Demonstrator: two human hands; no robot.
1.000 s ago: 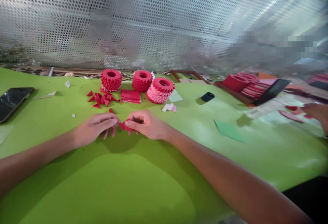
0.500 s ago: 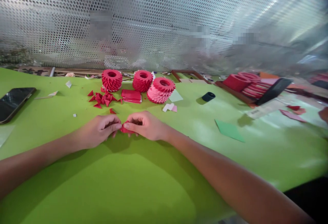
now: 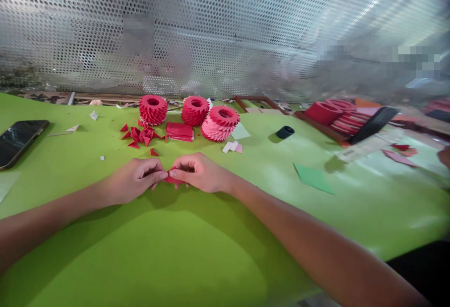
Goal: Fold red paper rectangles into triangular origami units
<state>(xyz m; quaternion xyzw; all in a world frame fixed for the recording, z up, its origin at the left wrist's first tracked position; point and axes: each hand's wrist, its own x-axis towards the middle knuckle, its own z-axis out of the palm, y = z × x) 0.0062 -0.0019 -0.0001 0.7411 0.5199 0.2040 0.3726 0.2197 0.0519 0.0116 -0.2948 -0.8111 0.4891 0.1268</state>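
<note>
Between my two hands is a small piece of red paper (image 3: 173,178), partly covered by the fingers. My left hand (image 3: 138,179) pinches its left end with thumb and forefinger. On the other end, my right hand (image 3: 197,172) is closed, its thumb pressed on top. Just beyond the hands lies one folded red paper triangle (image 3: 153,152). Farther back is a loose pile of folded red triangles (image 3: 141,135), beside a stack of red paper slips (image 3: 179,131).
Ring-shaped folded-paper towers stand behind: one red (image 3: 153,110), another red (image 3: 195,111), one pink and red (image 3: 221,124). A phone (image 3: 21,143) lies left. To the right are a dark cylinder (image 3: 285,132), green paper (image 3: 312,178) and a brown tray (image 3: 321,129) holding more rings.
Both hands stay in nearly the same place on the red paper. My left fingers have shifted very slightly against it; the objects on the table have not visibly moved.
</note>
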